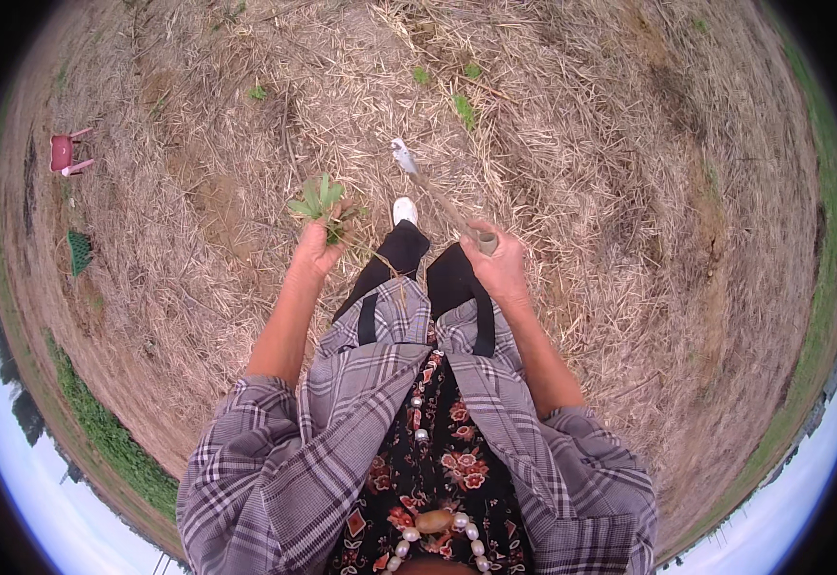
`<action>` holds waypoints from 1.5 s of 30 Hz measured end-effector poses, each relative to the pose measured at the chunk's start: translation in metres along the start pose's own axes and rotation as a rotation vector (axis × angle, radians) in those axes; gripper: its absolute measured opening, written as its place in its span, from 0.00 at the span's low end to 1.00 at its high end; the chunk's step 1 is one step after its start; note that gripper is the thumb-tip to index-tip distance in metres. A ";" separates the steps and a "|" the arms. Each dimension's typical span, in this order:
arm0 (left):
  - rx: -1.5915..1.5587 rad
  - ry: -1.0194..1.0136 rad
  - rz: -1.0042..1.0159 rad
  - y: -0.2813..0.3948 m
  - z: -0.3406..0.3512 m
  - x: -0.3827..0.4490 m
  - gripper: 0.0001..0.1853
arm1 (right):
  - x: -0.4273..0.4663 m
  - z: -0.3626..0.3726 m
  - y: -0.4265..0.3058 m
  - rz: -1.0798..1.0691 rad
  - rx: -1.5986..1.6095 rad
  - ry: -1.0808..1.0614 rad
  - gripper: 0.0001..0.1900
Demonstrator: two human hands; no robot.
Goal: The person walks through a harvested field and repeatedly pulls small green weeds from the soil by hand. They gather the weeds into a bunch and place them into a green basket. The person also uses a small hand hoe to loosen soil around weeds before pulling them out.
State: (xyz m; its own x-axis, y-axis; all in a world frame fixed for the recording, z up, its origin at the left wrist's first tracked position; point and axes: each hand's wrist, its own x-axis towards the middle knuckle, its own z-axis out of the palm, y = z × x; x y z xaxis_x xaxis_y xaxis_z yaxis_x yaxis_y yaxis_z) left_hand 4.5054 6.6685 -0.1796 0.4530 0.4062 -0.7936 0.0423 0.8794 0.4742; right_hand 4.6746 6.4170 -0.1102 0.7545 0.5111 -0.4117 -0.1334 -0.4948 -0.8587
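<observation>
A bunch of green leafy plants (321, 198) is gripped in my left hand (318, 248), with thin dry stems trailing from it toward my lap. My right hand (499, 266) is closed around the handle of a small digging tool (441, 203) with a hollow, tube-like butt end. Its narrow whitish metal blade (404, 156) points away from me, above the straw-covered ground. A white shoe (405, 210) shows between my hands, below the blade. The blade's exact kind cannot be told.
Dry straw stubble (361, 93) covers the field. Small green plants (464, 111) grow ahead of me. A pink plastic stool (66, 152) lies on the left, with a green plastic basket (79, 253) nearer me. A strip of green plants (113, 438) runs along the lower left.
</observation>
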 end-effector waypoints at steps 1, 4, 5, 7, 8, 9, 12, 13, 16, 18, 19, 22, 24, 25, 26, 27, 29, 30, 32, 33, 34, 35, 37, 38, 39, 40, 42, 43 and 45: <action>0.024 -0.050 -0.037 0.009 0.008 0.013 0.18 | 0.011 0.013 -0.013 0.005 0.027 -0.043 0.15; 0.082 -0.080 -0.058 0.027 0.044 0.051 0.19 | 0.047 0.044 -0.042 -0.019 0.142 -0.081 0.15; 0.051 -0.155 -0.098 0.036 0.055 0.064 0.19 | 0.059 0.053 -0.042 -0.030 0.195 -0.099 0.15; -0.018 -0.294 -0.181 0.056 0.080 0.086 0.20 | 0.082 0.058 -0.051 -0.044 0.183 -0.131 0.16; -0.039 -0.218 -0.197 0.062 0.095 0.098 0.20 | 0.095 0.059 -0.054 -0.018 0.198 -0.139 0.16; -0.035 -0.201 -0.206 0.067 0.100 0.109 0.20 | 0.107 0.058 -0.057 -0.027 0.198 -0.143 0.15; -0.002 -0.046 -0.219 0.079 0.127 0.142 0.18 | 0.147 0.055 -0.067 -0.020 0.203 -0.186 0.17; 0.013 -0.028 -0.195 0.084 0.131 0.157 0.17 | 0.165 0.049 -0.074 0.006 0.145 -0.307 0.19; 0.106 0.041 -0.139 0.102 0.138 0.205 0.16 | 0.223 0.030 -0.076 0.057 0.155 -0.648 0.29; 0.123 0.073 -0.113 0.121 0.136 0.236 0.16 | 0.275 0.030 -0.045 0.160 0.435 -0.651 0.29; 0.130 0.081 -0.101 0.129 0.139 0.255 0.16 | 0.307 0.032 -0.024 0.210 0.569 -0.640 0.28; 0.010 0.121 -0.086 0.142 0.151 0.293 0.15 | 0.393 0.033 0.050 0.439 0.226 -0.307 0.20; -0.058 0.081 -0.085 0.141 0.153 0.318 0.15 | 0.441 0.029 0.135 0.639 -0.013 -0.219 0.16; -0.060 0.082 -0.074 0.142 0.147 0.329 0.15 | 0.463 0.035 0.169 0.598 -0.056 -0.186 0.18; -0.070 0.075 -0.069 0.140 0.143 0.340 0.15 | 0.482 0.035 0.200 0.558 -0.110 -0.146 0.19; -0.081 0.057 -0.064 0.137 0.141 0.354 0.15 | 0.504 0.034 0.235 0.514 -0.209 -0.135 0.18; -0.090 0.054 -0.068 0.122 0.130 0.389 0.16 | 0.544 0.035 0.302 0.432 -0.413 -0.114 0.17; -0.074 0.097 -0.061 0.117 0.117 0.402 0.16 | 0.565 0.052 0.313 0.463 -0.404 -0.112 0.17; -0.091 0.159 -0.066 0.107 0.089 0.430 0.16 | 0.609 0.084 0.322 0.530 -0.392 -0.102 0.18; -0.085 0.141 -0.078 0.095 0.084 0.454 0.16 | 0.631 0.082 0.349 0.462 -0.386 -0.046 0.18; -0.085 0.140 -0.089 0.082 0.078 0.469 0.16 | 0.645 0.087 0.373 0.396 -0.385 -0.010 0.18; -0.086 0.137 -0.103 0.068 0.072 0.488 0.16 | 0.658 0.083 0.397 0.407 -0.328 0.039 0.18; -0.035 0.168 -0.118 0.057 0.063 0.512 0.15 | 0.678 0.097 0.425 0.451 -0.373 0.054 0.20; -0.012 0.191 -0.121 0.053 0.057 0.521 0.13 | 0.686 0.108 0.435 0.485 -0.494 0.018 0.22; 0.027 0.241 -0.091 0.061 0.044 0.527 0.12 | 0.700 0.144 0.417 0.495 -0.613 -0.086 0.22; 0.022 0.323 -0.075 0.060 0.045 0.537 0.12 | 0.708 0.150 0.418 0.603 -0.575 -0.112 0.22; 0.119 0.317 -0.086 0.043 0.038 0.553 0.12 | 0.719 0.161 0.429 0.820 -0.498 -0.165 0.22; 0.169 0.315 -0.094 0.035 0.035 0.559 0.12 | 0.721 0.166 0.434 0.855 -0.502 -0.201 0.22; 0.279 0.297 -0.085 0.018 0.039 0.563 0.12 | 0.728 0.172 0.441 0.922 -0.506 -0.264 0.24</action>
State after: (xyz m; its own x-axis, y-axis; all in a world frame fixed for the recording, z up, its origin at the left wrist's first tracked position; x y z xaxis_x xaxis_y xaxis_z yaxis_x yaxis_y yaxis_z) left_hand 4.7957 6.9038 -0.6034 0.1627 0.4253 -0.8903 0.3270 0.8281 0.4553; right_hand 5.0543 6.6918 -0.8414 0.3294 -0.1010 -0.9388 -0.2525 -0.9675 0.0155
